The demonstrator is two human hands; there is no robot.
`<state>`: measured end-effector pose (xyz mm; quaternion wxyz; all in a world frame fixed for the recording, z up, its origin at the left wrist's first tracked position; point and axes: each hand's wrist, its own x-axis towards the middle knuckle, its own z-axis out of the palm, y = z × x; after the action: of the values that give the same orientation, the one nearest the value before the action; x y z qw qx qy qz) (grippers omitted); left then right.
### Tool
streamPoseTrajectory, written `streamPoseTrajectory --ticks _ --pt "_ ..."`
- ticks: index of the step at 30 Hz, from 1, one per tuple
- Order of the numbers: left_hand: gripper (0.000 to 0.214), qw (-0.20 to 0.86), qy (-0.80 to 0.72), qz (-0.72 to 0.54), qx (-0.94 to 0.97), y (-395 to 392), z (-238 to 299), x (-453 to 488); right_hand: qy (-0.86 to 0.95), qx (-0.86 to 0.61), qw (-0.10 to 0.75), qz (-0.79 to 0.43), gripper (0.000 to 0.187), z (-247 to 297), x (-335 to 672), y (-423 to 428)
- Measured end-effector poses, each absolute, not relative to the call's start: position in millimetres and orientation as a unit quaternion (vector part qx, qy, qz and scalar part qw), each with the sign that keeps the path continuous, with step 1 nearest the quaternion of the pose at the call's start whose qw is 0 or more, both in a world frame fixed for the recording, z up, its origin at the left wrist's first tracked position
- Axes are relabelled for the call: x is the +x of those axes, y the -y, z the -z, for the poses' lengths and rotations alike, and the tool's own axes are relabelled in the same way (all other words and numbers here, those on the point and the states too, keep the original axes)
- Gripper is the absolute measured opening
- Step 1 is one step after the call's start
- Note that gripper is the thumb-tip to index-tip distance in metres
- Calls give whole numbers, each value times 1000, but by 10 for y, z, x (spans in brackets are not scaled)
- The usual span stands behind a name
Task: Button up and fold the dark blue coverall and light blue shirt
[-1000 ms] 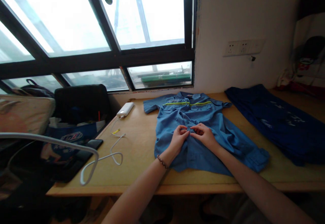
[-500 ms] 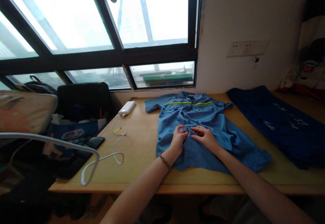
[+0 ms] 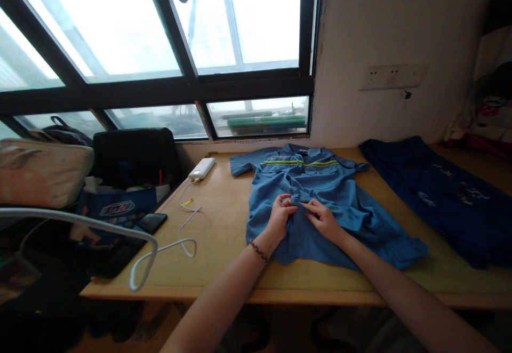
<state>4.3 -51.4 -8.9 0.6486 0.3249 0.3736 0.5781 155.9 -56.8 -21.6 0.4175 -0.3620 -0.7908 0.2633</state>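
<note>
A light blue short-sleeved work shirt (image 3: 352, 209) with a yellow-green stripe across the chest lies spread on the wooden table (image 3: 224, 235). My left hand (image 3: 280, 215) pinches a fold of the shirt's front opening near its middle. My right hand (image 3: 325, 218) rests just beside it on the same opening, fingers pressed together on the cloth. A beaded bracelet sits on my left wrist.
A dark blue garment (image 3: 440, 193) lies on the table's right side. A white power bank (image 3: 202, 168) with a looping white cable (image 3: 182, 235) sits at the left. A black bag (image 3: 134, 155), a phone (image 3: 152, 223) and a white hanger (image 3: 100, 230) crowd the left edge. Wall sockets (image 3: 392, 75) are above.
Both hands have shifted slightly along the shirt's front opening, still pinching it. The view has drifted a little to the left.
</note>
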Motion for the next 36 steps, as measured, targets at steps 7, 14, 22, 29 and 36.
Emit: streamPoseTrajectory --ticks 7,14,22,29,36 --pt "51 653 -378 -577 312 488 125 36 799 -370 420 -219 38 221 1543 582" --pt "47 637 -388 -587 316 529 81 67 804 -384 425 -160 44 147 1539 668" --pt "46 662 -339 -577 338 491 104 53 809 -408 396 -146 63 155 1528 689" --pt "43 665 -321 -579 346 497 110 48 817 -426 364 -138 64 150 1529 706" --pt "45 650 -364 -562 360 494 165 48 798 -423 379 -202 57 203 1543 616"
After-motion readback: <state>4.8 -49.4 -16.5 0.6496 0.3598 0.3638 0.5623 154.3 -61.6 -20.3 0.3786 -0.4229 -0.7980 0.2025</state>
